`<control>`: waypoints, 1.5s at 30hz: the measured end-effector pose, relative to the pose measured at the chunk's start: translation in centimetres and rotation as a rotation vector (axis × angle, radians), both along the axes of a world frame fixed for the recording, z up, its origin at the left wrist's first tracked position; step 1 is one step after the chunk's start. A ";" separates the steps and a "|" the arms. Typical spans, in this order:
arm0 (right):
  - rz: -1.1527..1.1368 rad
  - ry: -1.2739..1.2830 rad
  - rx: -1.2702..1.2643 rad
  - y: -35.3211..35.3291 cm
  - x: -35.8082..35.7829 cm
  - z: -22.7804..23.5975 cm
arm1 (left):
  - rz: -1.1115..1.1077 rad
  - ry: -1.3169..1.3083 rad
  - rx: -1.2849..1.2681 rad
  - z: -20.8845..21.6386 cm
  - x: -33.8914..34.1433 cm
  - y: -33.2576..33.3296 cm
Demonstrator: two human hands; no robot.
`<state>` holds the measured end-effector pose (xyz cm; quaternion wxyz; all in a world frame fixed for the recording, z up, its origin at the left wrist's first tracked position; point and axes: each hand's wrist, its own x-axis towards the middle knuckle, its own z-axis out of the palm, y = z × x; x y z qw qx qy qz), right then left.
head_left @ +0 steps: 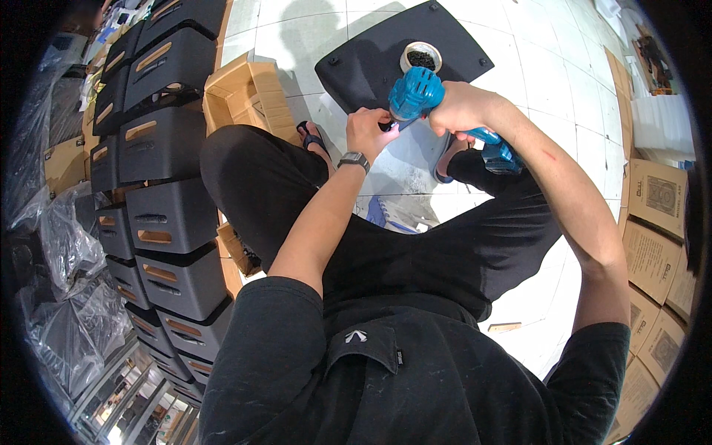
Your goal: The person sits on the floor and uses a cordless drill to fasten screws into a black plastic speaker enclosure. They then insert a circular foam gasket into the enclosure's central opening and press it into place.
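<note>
My right hand (pixel 461 108) is wrapped round the grip of a teal cordless drill (pixel 417 90), whose nose points down and left. Below that nose, my left hand (pixel 366 133) pinches a small black piece (pixel 386 125) at the near corner of a black panel (pixel 363 68). The drill bit's contact with the piece is hidden. Small black feet stand at the panel's other corners. On the panel, beyond the drill, rests a round tape-like ring (pixel 421 57) filled with small dark screws or similar bits.
An open cardboard box (pixel 248 96) stands left of the panel on the white tiled floor (pixel 549 89). Stacked black cabinets (pixel 174 141) with slots line the left side. Brown printed cartons (pixel 653 252) line the right. My knees flank the work, and a blue object (pixel 377 211) lies between my legs.
</note>
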<state>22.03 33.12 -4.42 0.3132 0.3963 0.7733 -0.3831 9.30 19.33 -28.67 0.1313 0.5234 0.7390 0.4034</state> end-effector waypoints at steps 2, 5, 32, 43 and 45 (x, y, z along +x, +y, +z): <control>-0.002 -0.021 0.005 -0.2 -0.1 0.4 | 0.000 -0.006 -0.006 -0.1 0.0 -0.1; -0.011 -0.010 -0.001 -0.1 0.0 0.2 | 0.009 -0.014 -0.027 -0.3 0.0 0.1; -0.347 0.567 -0.060 2.7 7.0 3.8 | -0.043 0.028 -0.009 0.1 -0.5 0.0; -0.828 1.046 0.124 11.2 15.0 -0.5 | -0.130 0.041 -0.085 0.3 -1.6 0.7; -0.964 1.093 0.145 12.1 15.9 -2.5 | -0.156 0.073 -0.062 0.8 -1.5 0.8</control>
